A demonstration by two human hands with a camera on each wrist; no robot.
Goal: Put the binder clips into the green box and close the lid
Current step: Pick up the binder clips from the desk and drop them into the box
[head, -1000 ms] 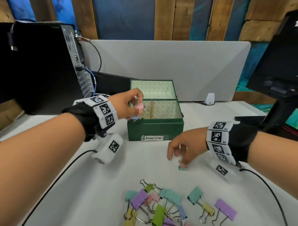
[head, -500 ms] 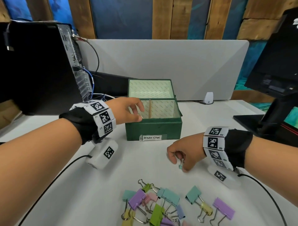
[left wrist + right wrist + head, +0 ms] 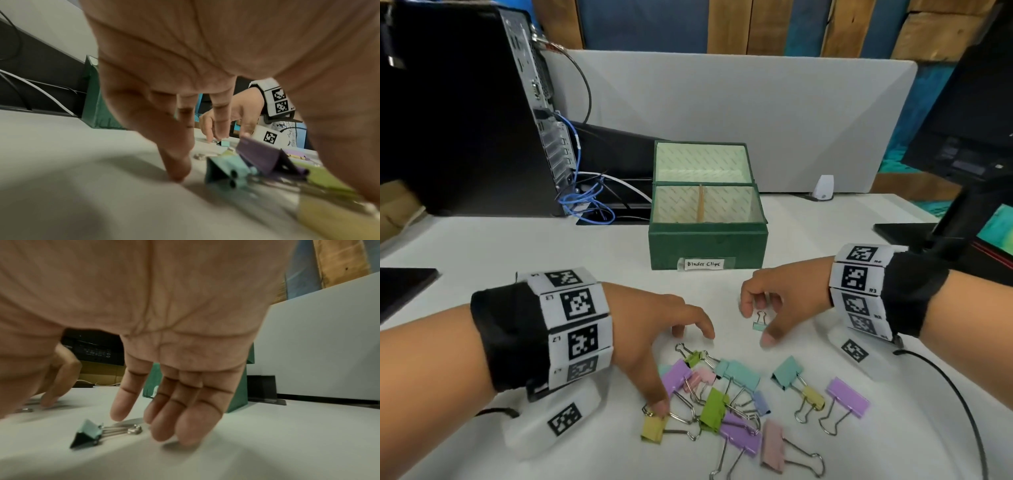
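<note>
The green box (image 3: pixel 708 248), labelled "Binder Clips", stands mid-table with its lid (image 3: pixel 702 163) upright behind it and a divider inside. Several pastel binder clips (image 3: pixel 726 401) lie in a heap near the front. My left hand (image 3: pixel 683 370) hovers over the heap with fingers spread, its thumb touching a yellow clip (image 3: pixel 654 426); one fingertip (image 3: pixel 176 177) rests on the table beside a teal clip (image 3: pixel 226 168). My right hand (image 3: pixel 756 325) arches over a small teal clip (image 3: pixel 88 433) that lies flat on the table. Its fingers (image 3: pixel 185 418) are straight and off the clip.
A black computer tower (image 3: pixel 465 113) with blue cables (image 3: pixel 582 202) stands at the back left. A grey partition (image 3: pixel 756 113) runs behind the box. A monitor base (image 3: pixel 907 233) is at the right. Black wrist cables (image 3: pixel 962 404) trail over the white table.
My left hand let go of a pink clip at the box and came back down to the heap. My right hand pinched the small teal clip; now the clip lies free under open fingers.
</note>
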